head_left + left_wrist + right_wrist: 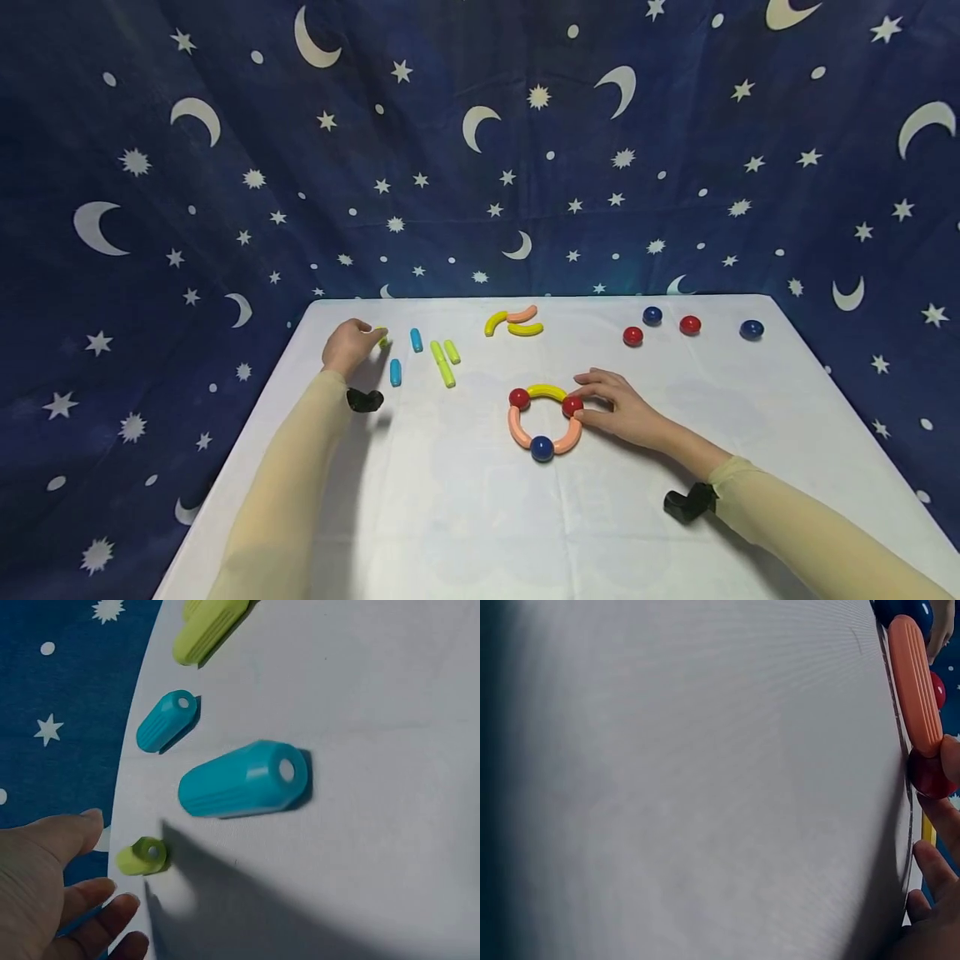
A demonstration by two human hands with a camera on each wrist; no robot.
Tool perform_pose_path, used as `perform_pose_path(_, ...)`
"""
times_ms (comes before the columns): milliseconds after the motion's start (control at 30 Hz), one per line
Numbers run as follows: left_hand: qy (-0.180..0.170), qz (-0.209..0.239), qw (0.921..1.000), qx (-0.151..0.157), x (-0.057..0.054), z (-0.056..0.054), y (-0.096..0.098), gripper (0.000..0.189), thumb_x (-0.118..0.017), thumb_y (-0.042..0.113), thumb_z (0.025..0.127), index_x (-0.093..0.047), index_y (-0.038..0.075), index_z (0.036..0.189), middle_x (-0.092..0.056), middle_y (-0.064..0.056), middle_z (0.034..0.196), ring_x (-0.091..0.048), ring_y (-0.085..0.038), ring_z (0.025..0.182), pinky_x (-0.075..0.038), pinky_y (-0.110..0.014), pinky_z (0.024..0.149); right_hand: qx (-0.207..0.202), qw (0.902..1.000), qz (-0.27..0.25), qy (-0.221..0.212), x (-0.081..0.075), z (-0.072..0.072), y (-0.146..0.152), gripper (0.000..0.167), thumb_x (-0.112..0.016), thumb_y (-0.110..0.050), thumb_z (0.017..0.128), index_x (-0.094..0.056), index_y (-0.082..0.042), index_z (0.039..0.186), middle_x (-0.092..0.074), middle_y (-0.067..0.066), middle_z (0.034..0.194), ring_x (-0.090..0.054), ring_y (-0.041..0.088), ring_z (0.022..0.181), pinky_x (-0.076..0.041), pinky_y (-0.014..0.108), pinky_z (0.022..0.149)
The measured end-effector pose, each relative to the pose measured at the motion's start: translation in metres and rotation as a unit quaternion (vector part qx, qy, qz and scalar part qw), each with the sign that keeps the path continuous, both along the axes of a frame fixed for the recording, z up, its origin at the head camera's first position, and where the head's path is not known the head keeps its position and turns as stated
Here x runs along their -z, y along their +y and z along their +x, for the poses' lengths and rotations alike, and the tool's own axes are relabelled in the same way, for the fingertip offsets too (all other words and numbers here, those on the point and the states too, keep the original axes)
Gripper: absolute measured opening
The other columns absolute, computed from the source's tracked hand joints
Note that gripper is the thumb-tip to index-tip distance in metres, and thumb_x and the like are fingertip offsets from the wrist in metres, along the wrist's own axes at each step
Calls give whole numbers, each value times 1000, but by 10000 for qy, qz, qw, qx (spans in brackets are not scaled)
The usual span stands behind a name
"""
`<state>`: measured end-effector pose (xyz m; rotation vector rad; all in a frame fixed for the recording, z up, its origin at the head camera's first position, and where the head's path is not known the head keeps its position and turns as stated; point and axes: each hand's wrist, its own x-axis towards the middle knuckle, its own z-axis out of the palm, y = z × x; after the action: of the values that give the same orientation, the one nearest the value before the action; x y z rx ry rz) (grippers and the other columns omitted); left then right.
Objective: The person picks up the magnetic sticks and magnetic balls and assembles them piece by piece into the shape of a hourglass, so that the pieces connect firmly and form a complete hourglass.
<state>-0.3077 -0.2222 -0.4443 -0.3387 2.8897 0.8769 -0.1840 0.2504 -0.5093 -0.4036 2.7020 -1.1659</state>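
My left hand [352,346] is at the table's far left, thumb and fingers apart beside a short lime-green rod [383,337]. In the left wrist view this green rod [141,856] lies on the cloth just beyond the spread fingertips. My right hand [618,408] pinches a red ball [572,406] between thumb and fingers. That ball belongs to a ring with another red ball [519,399], a blue ball [542,448], a yellow curved rod [546,391] and two salmon curved rods [517,428]. The right wrist view shows the pinched red ball [930,774] at a salmon rod's end.
Two blue rods [395,372] and several lime-green rods [442,363] lie right of my left hand. Yellow and salmon curved rods [525,329] lie at the back middle. Red and blue balls [690,325] sit back right. A starry dark-blue curtain [450,150] hangs behind the white table.
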Motion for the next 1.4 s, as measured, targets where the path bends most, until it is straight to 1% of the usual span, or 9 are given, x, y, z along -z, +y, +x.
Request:
perform_pose_path(200, -282, -251, 9990, -240, 5, -6, 4, 58, -62, 43, 98, -57, -4, 132, -62, -21, 129, -57, -36, 116, -43, -51, 101, -48, 10000, -26, 2, 0, -2, -4, 36, -76, -45, 91, -74, -25, 121, -48, 5, 151, -21, 34, 150, -19, 70, 114)
perform_pose_path(333, -277, -421, 9982, -323, 8, -9, 6, 51, -65, 38, 98, -59, -3, 127, -65, -19, 121, -58, -33, 104, -45, -49, 94, -16, 10000, -56, 5, 1, -2, -5, 36, -77, -45, 90, -74, -25, 120, -48, 4, 151, -21, 33, 151, -20, 70, 114)
perform_pose_path(667, -252, -433, 9985, -211, 5, -9, 10, 42, -66, 32, 98, -64, -3, 119, -67, -18, 113, -60, -33, 99, -46, -49, 91, 18, 9999, -33, 102, 1, -1, -2, 34, -78, -43, 90, -74, -26, 119, -50, 3, 149, -22, 33, 150, -20, 70, 114)
perform_pose_path(833, -255, -582, 9978, -175, 6, -9, 12, 39, -64, 28, 97, -66, -4, 120, -68, -19, 115, -62, -34, 103, -46, -50, 94, 58, 10000, -24, 76, 1, 0, -1, 35, -78, -43, 90, -74, -25, 120, -50, 3, 150, -21, 33, 151, -18, 70, 114)
perform_pose_path(1100, -226, -769, 9967, 82, 10, -8, 6, 37, -58, 21, 97, -67, -4, 122, -68, -21, 119, -62, -34, 102, -48, -52, 93, 114, 9999, 36, 28, 0, 2, -3, 36, -77, -44, 90, -74, -24, 121, -49, 4, 151, -20, 34, 152, -18, 70, 114)
perform_pose_path(1200, -181, -455, 9987, 134, 10, -8, 2, 39, -58, 22, 99, -65, -4, 127, -66, -21, 124, -62, -35, 107, -47, -52, 97, 88, 9999, 38, 61, -1, 2, -3, 36, -77, -43, 91, -74, -23, 121, -49, 5, 151, -20, 34, 151, -18, 70, 114)
perform_pose_path(1300, -32, 511, 9985, 177, 6, -8, 2, 42, -58, 24, 103, -60, -4, 135, -61, -22, 132, -58, -36, 117, -45, -50, 103, 57, 9999, 51, 67, -1, 2, -3, 35, -77, -43, 91, -74, -24, 121, -49, 5, 151, -20, 34, 152, -17, 70, 114)
perform_pose_path(1333, 36, 892, 9958, 203, 4, -7, 2, 43, -58, 25, 104, -59, -3, 137, -60, -22, 135, -56, -36, 120, -44, -49, 105, 46, 10000, 59, 64, -2, 2, -3, 35, -76, -43, 92, -74, -24, 121, -48, 5, 152, -20, 34, 152, -16, 71, 114)
perform_pose_path(1400, 140, 1664, 9856, 267, 0, -6, 6, 45, -60, 25, 104, -56, -2, 140, -57, -22, 138, -53, -35, 124, -43, -48, 107, 36, 9999, 89, 64, -2, 2, -2, 34, -75, -43, 92, -74, -25, 121, -48, 5, 152, -20, 34, 152, -15, 71, 115)
